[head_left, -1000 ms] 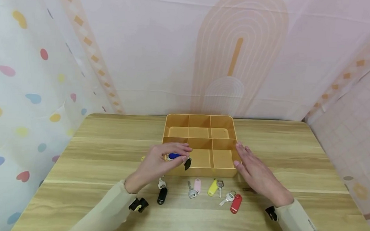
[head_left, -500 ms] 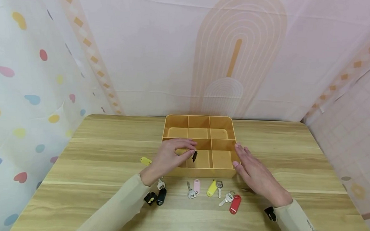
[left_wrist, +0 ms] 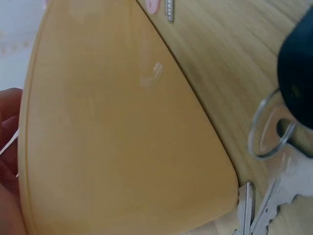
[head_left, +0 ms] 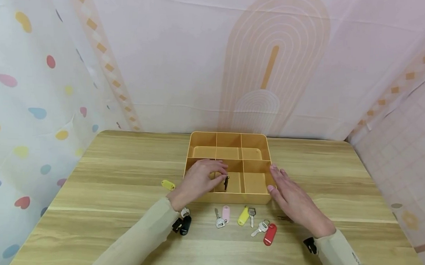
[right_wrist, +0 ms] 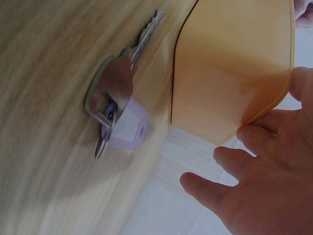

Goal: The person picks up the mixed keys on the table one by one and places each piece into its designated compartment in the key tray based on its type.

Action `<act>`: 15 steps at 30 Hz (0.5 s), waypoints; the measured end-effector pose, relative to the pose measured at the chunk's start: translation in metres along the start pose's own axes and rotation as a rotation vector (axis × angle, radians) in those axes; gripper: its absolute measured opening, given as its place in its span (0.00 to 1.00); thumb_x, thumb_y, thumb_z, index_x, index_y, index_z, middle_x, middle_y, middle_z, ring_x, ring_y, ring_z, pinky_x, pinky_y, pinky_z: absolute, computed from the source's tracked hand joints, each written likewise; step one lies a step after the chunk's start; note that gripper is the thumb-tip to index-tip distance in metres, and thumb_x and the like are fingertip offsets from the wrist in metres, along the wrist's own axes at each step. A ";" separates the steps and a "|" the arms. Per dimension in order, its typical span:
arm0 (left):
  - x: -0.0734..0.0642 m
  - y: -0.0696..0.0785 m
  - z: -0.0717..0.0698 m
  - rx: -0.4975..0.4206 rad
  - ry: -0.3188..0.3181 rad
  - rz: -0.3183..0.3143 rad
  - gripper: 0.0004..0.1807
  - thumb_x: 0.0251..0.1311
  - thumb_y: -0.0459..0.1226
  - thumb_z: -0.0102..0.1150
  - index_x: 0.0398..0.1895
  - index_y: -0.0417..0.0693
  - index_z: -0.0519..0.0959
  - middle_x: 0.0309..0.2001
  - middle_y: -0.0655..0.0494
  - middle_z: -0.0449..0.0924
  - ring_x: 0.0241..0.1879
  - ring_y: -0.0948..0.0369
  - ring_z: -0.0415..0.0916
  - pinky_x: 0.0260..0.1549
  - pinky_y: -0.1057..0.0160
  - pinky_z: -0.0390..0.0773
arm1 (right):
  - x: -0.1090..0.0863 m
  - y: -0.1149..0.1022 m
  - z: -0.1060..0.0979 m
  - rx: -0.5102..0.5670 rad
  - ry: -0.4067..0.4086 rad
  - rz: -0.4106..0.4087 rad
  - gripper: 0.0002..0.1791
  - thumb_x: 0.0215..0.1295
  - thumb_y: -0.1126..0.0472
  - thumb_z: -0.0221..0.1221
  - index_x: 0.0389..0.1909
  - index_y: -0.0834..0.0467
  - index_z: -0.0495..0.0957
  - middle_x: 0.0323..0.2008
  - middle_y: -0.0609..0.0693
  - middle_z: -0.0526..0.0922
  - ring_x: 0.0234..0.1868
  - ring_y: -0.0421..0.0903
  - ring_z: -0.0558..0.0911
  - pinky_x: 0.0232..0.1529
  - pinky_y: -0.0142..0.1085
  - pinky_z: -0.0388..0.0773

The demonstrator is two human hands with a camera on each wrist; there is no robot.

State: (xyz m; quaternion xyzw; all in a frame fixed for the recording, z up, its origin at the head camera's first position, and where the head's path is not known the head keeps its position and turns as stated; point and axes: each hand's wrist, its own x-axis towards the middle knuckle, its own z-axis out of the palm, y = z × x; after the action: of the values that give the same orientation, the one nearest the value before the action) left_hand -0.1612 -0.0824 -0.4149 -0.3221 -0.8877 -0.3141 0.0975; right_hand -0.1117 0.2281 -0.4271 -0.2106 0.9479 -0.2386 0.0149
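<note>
Six-compartment orange box on a wood-grain counter, long front wall toward the person. Left hand reaches over the front rim, thumb and forefinger pinching a small dark piece that hangs at the front middle compartment; possibly part of a key, but mostly hidden by the fingers. Cannot tell whether it touches the compartment floor. Right hand grasps nothing: fingers straight, laid against the box's right wall.

In front of the box, left to right: key with black tag, partly behind the left sleeve; key with pink tag; key with yellow tag; key with red tag, nearest the person. Another yellow tag lies left of the box, near the left wrist. Right wrist view: key with lilac tag flat on the counter, near the box, apart from the right hand.
</note>
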 end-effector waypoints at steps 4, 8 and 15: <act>0.001 -0.001 0.003 0.045 -0.020 0.007 0.05 0.63 0.34 0.71 0.40 0.47 0.90 0.52 0.53 0.88 0.60 0.52 0.82 0.64 0.46 0.74 | 0.000 0.000 0.000 -0.001 -0.001 0.000 0.36 0.86 0.46 0.40 0.82 0.63 0.48 0.82 0.58 0.49 0.80 0.64 0.52 0.75 0.62 0.53; 0.002 -0.001 0.005 0.086 -0.032 0.017 0.05 0.62 0.33 0.72 0.40 0.47 0.90 0.53 0.53 0.88 0.59 0.52 0.82 0.62 0.47 0.77 | 0.000 0.001 0.000 -0.002 -0.004 0.001 0.36 0.86 0.46 0.40 0.82 0.63 0.48 0.82 0.58 0.49 0.80 0.64 0.52 0.75 0.62 0.54; 0.004 0.000 0.009 0.178 -0.028 0.046 0.04 0.60 0.33 0.74 0.38 0.47 0.90 0.51 0.52 0.88 0.58 0.53 0.83 0.60 0.50 0.79 | -0.001 0.002 -0.002 0.002 0.001 0.000 0.36 0.85 0.46 0.41 0.82 0.63 0.48 0.82 0.58 0.49 0.80 0.64 0.52 0.75 0.62 0.54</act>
State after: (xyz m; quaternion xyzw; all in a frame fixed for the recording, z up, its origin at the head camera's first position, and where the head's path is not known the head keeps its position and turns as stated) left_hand -0.1643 -0.0744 -0.4205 -0.3368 -0.9058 -0.2270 0.1205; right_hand -0.1122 0.2309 -0.4261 -0.2107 0.9477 -0.2395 0.0148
